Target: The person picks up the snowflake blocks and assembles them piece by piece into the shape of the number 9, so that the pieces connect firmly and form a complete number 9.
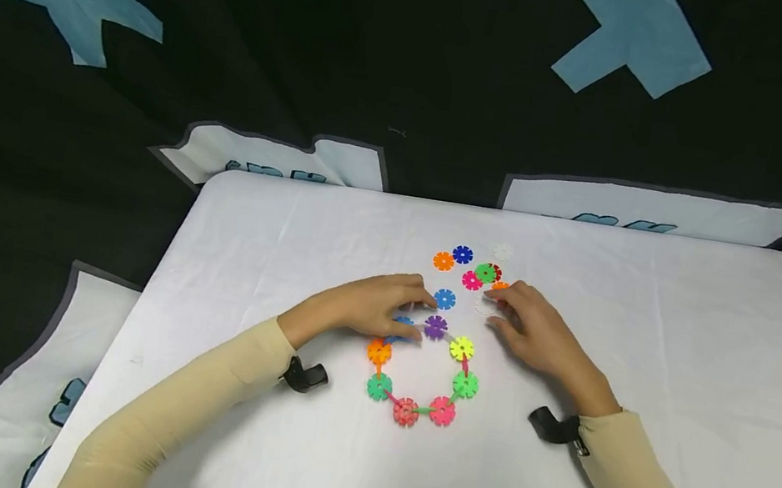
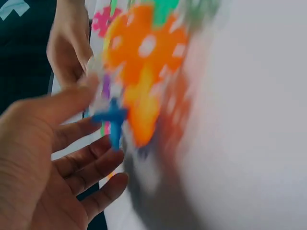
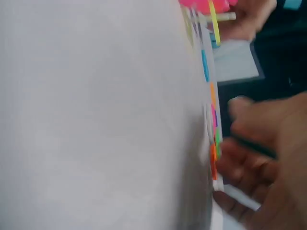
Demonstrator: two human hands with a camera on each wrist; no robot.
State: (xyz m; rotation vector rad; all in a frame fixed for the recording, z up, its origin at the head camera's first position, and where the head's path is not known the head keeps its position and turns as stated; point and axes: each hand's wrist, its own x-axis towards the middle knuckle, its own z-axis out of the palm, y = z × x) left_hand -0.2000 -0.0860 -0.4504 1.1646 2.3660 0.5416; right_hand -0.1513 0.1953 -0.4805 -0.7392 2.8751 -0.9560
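Observation:
A ring of colourful notched plastic discs, joined by edge-on discs, lies on the white table. It includes a purple disc (image 1: 435, 327), a yellow disc (image 1: 462, 348) and an orange disc (image 1: 379, 351). My left hand (image 1: 382, 303) is over the ring's upper left, thumb and fingers apart around a blue disc (image 2: 112, 117); whether they touch it is unclear. Right of the ring, my right hand (image 1: 537, 329) hovers with thumb and fingers parted, beside a clear disc (image 1: 483, 307) and a partly hidden orange disc at the loose pile. Nothing shows in its grasp.
Loose discs lie beyond the ring: a light blue disc (image 1: 445, 299), a dark blue disc (image 1: 463, 255), a pink disc (image 1: 472, 281), a green disc (image 1: 484, 272) overlapping a red one, and a white disc (image 1: 503, 251). Black cloth (image 1: 450, 101) hangs behind the table (image 1: 709, 351).

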